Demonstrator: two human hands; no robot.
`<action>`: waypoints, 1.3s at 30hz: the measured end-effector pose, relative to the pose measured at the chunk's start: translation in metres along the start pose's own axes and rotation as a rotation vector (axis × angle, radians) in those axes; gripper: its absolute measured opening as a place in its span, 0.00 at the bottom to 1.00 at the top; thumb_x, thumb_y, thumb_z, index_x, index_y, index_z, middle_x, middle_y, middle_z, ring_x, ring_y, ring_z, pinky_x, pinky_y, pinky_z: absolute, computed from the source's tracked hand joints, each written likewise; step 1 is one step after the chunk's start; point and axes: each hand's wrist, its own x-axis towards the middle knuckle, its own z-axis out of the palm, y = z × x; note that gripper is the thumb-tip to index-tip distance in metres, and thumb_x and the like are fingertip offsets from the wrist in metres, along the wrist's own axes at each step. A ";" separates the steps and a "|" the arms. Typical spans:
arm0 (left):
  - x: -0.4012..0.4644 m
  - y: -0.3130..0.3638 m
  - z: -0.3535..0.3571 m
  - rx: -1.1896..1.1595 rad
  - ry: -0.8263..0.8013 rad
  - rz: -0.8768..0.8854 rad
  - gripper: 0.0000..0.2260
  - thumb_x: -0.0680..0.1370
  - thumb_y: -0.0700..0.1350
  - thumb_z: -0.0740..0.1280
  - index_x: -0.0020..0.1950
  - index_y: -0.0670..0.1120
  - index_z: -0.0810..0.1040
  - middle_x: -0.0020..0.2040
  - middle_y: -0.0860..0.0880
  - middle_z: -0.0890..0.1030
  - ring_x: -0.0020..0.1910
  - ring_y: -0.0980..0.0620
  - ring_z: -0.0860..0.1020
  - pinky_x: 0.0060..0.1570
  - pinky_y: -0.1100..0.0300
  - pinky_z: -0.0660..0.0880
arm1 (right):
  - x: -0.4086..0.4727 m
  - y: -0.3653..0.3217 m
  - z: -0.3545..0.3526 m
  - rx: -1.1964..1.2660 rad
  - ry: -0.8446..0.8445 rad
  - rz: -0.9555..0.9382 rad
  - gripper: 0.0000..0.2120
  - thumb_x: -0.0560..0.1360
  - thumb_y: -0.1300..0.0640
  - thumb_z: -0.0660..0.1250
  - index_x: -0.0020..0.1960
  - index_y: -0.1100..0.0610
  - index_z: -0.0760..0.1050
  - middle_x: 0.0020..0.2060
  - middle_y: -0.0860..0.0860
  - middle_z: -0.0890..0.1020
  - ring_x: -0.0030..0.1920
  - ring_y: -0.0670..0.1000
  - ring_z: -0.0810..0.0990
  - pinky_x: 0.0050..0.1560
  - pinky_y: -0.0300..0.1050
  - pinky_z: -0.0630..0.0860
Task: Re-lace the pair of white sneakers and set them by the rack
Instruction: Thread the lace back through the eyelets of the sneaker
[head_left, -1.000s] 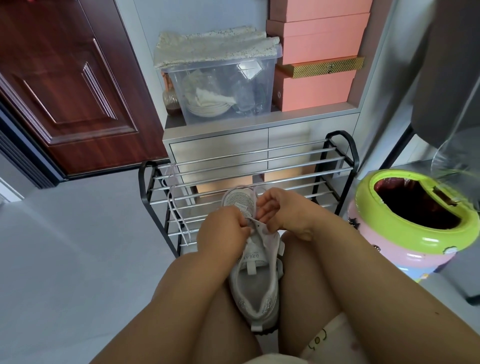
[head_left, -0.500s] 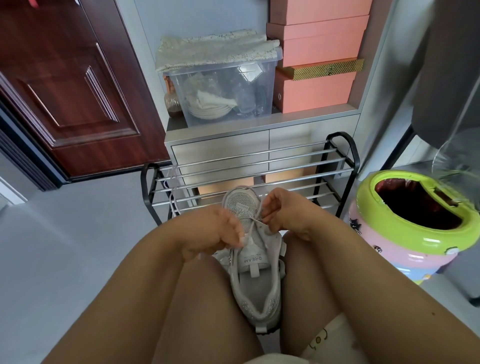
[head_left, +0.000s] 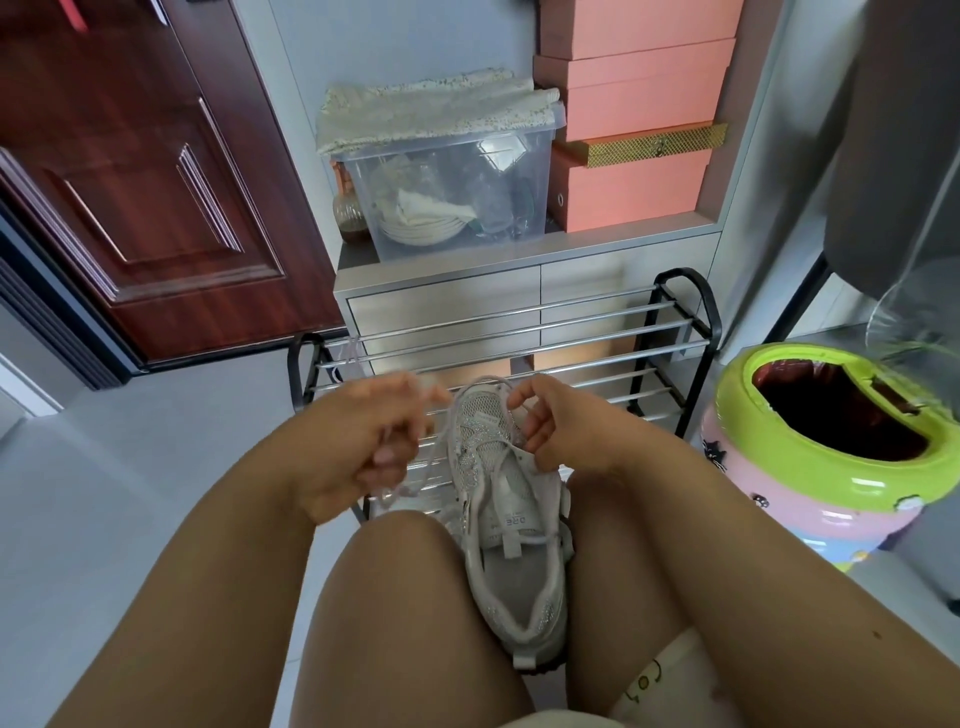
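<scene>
A white mesh sneaker (head_left: 511, 540) lies wedged between my knees, toe pointing toward the shoe rack (head_left: 670, 332). Its white lace (head_left: 441, 441) runs from the eyelets out to the left. My left hand (head_left: 363, 441) grips that lace, pulled away from the shoe and blurred by motion. My right hand (head_left: 556, 426) pinches the lace at the shoe's upper right eyelets. A second lace (head_left: 349, 352) hangs from the rack's top rail at the left. The other sneaker is hidden from view.
A green-rimmed pink bin (head_left: 831, 441) stands at the right of the rack. Behind the rack is a grey drawer unit (head_left: 467, 301) with a clear storage box (head_left: 457, 187) and orange boxes (head_left: 634, 124). A dark wooden door (head_left: 130, 182) is at the left.
My left hand has drawn the lace out to the left and upward, away from the shoe. My right hand stays at the eyelets. The camera has tilted slightly.
</scene>
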 end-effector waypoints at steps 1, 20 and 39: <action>0.005 0.001 0.000 -0.131 0.097 0.024 0.10 0.78 0.47 0.64 0.54 0.43 0.78 0.34 0.48 0.71 0.23 0.57 0.62 0.21 0.67 0.57 | -0.001 -0.002 -0.001 -0.016 -0.006 -0.013 0.25 0.66 0.71 0.69 0.58 0.50 0.71 0.41 0.49 0.75 0.43 0.51 0.77 0.49 0.54 0.78; 0.026 -0.003 0.002 -0.141 0.371 0.035 0.25 0.79 0.47 0.65 0.74 0.57 0.61 0.56 0.39 0.77 0.50 0.42 0.82 0.51 0.49 0.79 | 0.010 -0.039 0.023 0.453 0.132 -0.209 0.06 0.78 0.60 0.64 0.42 0.59 0.73 0.35 0.55 0.84 0.34 0.54 0.82 0.32 0.44 0.77; 0.034 -0.064 0.007 -0.041 0.394 0.071 0.01 0.77 0.34 0.66 0.45 0.38 0.76 0.38 0.40 0.83 0.36 0.48 0.84 0.37 0.61 0.81 | 0.016 -0.028 0.029 -0.130 0.282 -0.159 0.29 0.80 0.40 0.49 0.40 0.55 0.81 0.33 0.48 0.81 0.38 0.47 0.78 0.42 0.43 0.70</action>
